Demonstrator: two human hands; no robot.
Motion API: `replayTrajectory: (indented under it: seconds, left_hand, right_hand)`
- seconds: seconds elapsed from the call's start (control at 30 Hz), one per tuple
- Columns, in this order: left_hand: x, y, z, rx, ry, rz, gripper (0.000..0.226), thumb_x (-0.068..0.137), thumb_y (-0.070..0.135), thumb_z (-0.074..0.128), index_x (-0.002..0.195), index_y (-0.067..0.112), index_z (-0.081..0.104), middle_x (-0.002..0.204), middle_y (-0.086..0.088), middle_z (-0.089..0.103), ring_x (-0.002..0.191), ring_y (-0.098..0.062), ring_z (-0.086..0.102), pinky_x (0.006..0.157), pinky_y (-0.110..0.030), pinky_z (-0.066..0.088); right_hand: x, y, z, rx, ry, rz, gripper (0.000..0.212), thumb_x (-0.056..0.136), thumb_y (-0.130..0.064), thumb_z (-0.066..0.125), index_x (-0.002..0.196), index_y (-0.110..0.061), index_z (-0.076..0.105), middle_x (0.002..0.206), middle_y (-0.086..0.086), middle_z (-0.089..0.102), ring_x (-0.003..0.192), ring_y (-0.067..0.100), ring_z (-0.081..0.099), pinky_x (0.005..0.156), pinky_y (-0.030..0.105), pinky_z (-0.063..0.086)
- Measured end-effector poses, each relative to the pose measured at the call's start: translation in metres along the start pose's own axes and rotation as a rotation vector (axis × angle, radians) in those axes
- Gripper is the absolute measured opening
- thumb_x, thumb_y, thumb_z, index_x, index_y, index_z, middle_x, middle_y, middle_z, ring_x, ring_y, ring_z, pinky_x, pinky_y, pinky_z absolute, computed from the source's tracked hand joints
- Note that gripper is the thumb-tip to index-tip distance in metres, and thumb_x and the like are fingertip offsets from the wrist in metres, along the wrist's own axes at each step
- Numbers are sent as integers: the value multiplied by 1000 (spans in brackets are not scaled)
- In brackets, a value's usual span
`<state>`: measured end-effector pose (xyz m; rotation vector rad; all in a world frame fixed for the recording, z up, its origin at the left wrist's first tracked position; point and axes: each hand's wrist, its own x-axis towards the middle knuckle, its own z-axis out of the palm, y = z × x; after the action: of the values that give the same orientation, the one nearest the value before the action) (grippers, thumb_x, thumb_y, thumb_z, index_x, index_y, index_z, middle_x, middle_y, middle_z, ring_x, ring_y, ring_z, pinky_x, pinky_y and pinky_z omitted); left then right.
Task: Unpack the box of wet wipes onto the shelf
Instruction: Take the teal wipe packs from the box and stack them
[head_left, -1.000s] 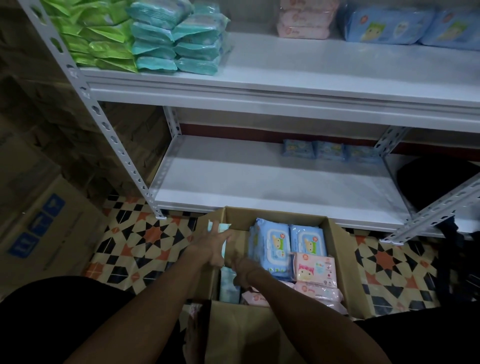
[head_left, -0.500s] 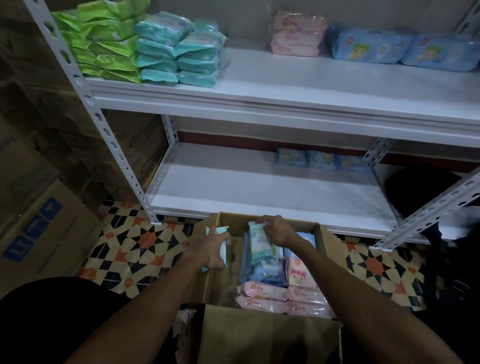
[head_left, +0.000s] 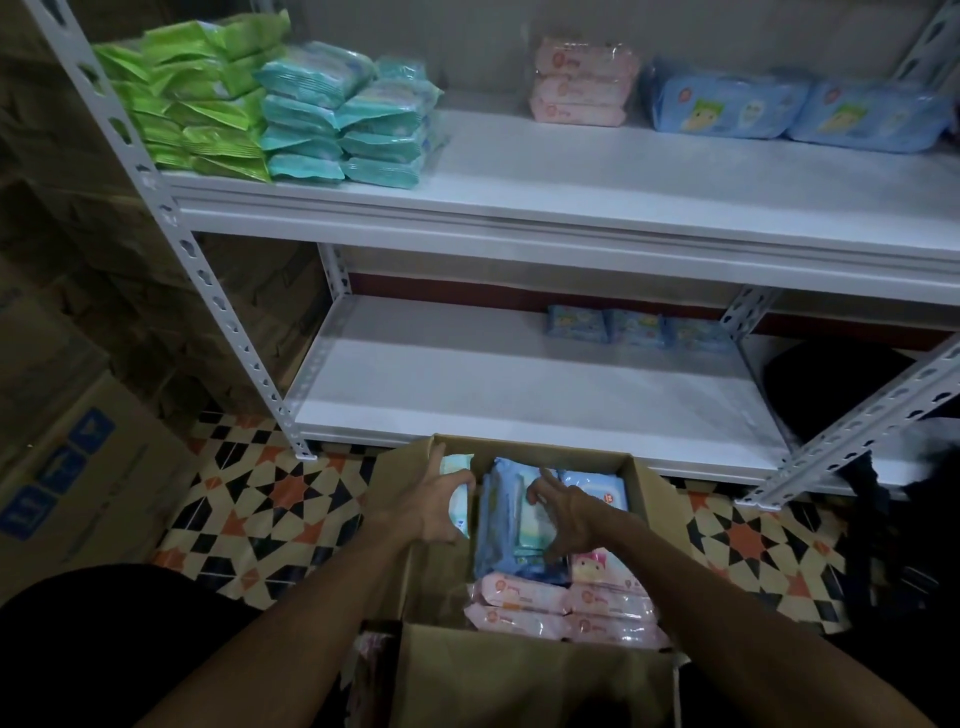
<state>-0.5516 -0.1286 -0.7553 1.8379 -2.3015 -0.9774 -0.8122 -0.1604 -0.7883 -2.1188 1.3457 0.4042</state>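
Both hands are down in the open cardboard box (head_left: 652, 499) on the tiled floor (head_left: 260, 509). The left hand (head_left: 428, 512) grips a pale teal pack (head_left: 457, 467) held upright against the box wall on its own side. The right hand (head_left: 569, 522) curls its fingers round a pale pack (head_left: 535, 522) lying on the blue packs (head_left: 496, 525) between the two hands. Pink packs (head_left: 519, 597) lie just this side of the right hand. Beyond the hands runs the lower shelf (head_left: 519, 395), with the stocked upper shelf (head_left: 623, 176) above it.
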Motion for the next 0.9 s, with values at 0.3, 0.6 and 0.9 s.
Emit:
replayTrajectory:
  seconds: [0.3, 0.6, 0.9]
  left_hand:
    - [1, 3, -1, -2, -64, 49, 64, 63, 28, 88, 114, 35, 50, 125, 5, 21, 110, -21, 43, 84, -32, 55]
    - [-10, 33, -53, 171, 35, 89, 66, 61, 45, 80, 117, 46, 46, 122, 9, 28, 94, -25, 56, 80, -37, 52]
    - [-43, 84, -163, 214, 151, 140, 113, 60, 45, 82, 151, 31, 17, 144, 4, 33, 128, -22, 43, 101, -40, 43]
  right_hand:
    - [-8, -1, 17, 32, 234, 0, 77, 58, -45, 82, 119, -34, 36, 128, -3, 39, 109, 20, 43, 87, 42, 48]
    - [-39, -11, -53, 70, 376, -71, 73, 60, -40, 82, 117, -31, 37, 124, -3, 40, 105, 19, 38, 86, 36, 42]
    - [-101, -60, -159, 101, 472, -186, 70, 56, -46, 75, 114, -40, 36, 119, 1, 46, 103, 23, 45, 83, 32, 44]
